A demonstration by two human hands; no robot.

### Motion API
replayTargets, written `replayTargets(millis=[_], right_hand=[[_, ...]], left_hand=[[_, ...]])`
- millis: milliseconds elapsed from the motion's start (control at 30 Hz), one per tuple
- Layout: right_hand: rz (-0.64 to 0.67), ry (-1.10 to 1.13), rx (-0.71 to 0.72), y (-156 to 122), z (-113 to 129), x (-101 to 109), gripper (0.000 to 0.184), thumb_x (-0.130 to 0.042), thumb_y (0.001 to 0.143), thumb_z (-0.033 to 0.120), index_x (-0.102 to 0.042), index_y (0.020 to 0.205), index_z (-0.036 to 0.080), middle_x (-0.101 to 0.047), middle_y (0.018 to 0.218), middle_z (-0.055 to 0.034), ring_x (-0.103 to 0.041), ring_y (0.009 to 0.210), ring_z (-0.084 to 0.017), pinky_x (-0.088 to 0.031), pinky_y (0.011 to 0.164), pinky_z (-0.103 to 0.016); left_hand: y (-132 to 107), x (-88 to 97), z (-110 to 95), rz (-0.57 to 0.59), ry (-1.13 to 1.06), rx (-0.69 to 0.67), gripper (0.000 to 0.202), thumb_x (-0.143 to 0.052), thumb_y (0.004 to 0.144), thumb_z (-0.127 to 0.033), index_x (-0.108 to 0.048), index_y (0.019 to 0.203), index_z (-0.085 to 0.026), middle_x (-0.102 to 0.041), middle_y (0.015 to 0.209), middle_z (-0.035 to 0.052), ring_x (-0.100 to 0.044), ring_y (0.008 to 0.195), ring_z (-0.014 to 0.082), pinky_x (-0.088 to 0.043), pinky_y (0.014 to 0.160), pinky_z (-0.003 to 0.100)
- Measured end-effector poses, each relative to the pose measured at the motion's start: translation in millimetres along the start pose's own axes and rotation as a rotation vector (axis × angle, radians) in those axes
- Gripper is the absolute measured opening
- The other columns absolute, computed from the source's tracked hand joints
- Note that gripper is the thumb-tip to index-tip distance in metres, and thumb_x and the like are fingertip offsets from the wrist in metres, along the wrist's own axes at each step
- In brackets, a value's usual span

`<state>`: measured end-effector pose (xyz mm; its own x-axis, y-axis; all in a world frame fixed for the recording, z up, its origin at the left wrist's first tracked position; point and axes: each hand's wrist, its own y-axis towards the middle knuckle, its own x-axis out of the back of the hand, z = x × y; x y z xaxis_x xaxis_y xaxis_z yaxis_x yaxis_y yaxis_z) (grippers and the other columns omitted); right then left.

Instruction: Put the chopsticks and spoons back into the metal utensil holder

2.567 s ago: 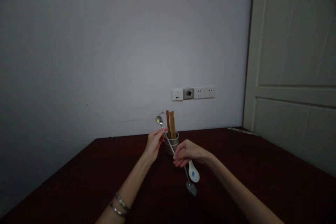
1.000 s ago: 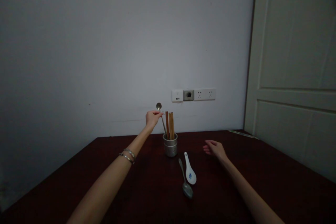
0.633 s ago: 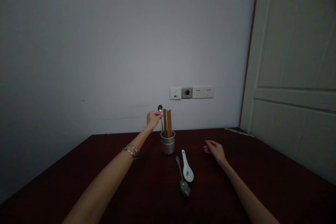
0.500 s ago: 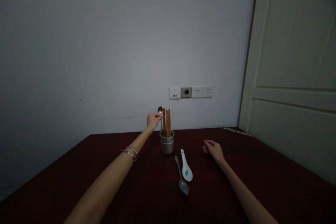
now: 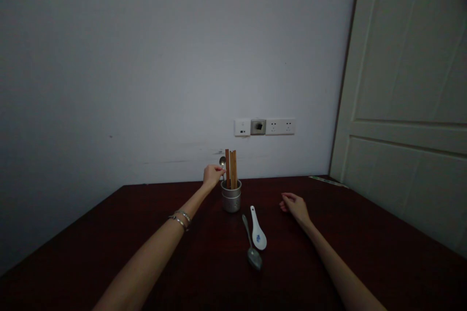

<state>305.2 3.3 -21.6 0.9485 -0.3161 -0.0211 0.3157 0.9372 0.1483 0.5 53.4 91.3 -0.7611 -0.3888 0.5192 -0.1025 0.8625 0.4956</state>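
My left hand [image 5: 213,176] pinches a small metal spoon [image 5: 222,160] just below its bowl, which points up. The spoon's handle goes down into a grey metal utensil holder [image 5: 231,200], beside several upright wooden chopsticks [image 5: 233,170]. In front of the holder lie a metal spoon [image 5: 254,257] and a white ceramic spoon [image 5: 259,238] with a blue mark. My right hand [image 5: 295,206] rests on the table to their right, its fingers curled together; whether anything is inside them is hidden.
The dark red-brown table [image 5: 109,248] reaches back to a pale wall [image 5: 182,58] with sockets and a switch [image 5: 280,127]. A pale panelled door [image 5: 408,141] stands at the right. A thin strip [image 5: 328,181] lies at the table's back right edge.
My left hand has moved down, and the small spoon has sunk lower into the holder. My right hand and the two spoons on the table have stayed put.
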Motion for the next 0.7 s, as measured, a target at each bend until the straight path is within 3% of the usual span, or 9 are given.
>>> replayTargets(millis=[433,700], right_hand=[[0.024,-0.021,0.024,10.0,-14.4,3.3,0.024,-0.057,0.068,0.028,-0.055,0.085,0.011,-0.061,0.049,-0.0005,-0.056,0.040,-0.012,-0.045,0.042,-0.021],[0.024,-0.015,0.031,5.5,-9.4,2.4,0.022,-0.055,0.069,0.026,-0.055,0.085,0.011,-0.060,0.049,-0.0003,-0.056,0.040,-0.012,-0.045,0.041,-0.021]], left_hand=[[-12.4,-7.5,3.3,0.053,0.012,0.021,0.015,-0.062,0.063,-0.028,-0.068,0.060,-0.014,-0.064,0.058,0.0025,-0.055,0.053,0.0130,-0.034,0.050,0.022],[-14.7,-8.2,6.8,0.056,0.011,0.006,0.013,-0.063,0.063,-0.028,-0.068,0.060,-0.016,-0.065,0.061,0.0026,-0.057,0.058,0.0144,-0.036,0.053,0.022]])
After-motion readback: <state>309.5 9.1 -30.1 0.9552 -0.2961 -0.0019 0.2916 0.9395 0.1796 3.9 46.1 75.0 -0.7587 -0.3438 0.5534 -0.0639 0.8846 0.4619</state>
